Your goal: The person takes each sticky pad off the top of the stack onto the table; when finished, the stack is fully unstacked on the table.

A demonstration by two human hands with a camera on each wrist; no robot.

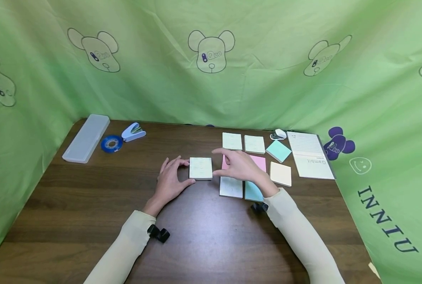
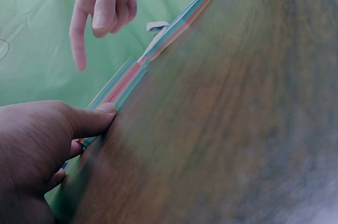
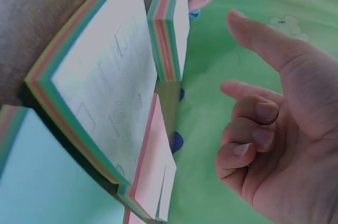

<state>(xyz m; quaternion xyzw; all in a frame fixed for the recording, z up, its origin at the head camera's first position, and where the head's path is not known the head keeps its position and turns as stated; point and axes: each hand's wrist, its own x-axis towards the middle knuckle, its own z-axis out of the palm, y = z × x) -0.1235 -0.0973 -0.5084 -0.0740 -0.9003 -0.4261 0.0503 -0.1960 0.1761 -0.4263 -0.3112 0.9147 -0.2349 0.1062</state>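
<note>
A white-topped sticky note pad (image 1: pixel 200 168) with striped coloured edges lies flat mid-table. My left hand (image 1: pixel 172 179) holds it at the left end, the thumb at its near edge and the fingers on its far side. To the right, my right hand (image 1: pixel 244 163) hovers above other pads with nothing in it. Its thumb and index finger are spread and the other fingers curled, as the right wrist view shows. Partly hidden under it are a pink pad (image 1: pixel 258 162), a pale pad (image 1: pixel 231 187) and a blue pad (image 1: pixel 253 191).
Behind are two white pads (image 1: pixel 254 144); rightward, a turquoise pad (image 1: pixel 278 151), a cream pad (image 1: pixel 280 174), a small white device (image 1: pixel 278 134) and a notebook (image 1: pixel 310 156). At back left lie a translucent case (image 1: pixel 86 138), blue tape roll (image 1: pixel 112 143) and light-blue stapler (image 1: pixel 133 132).
</note>
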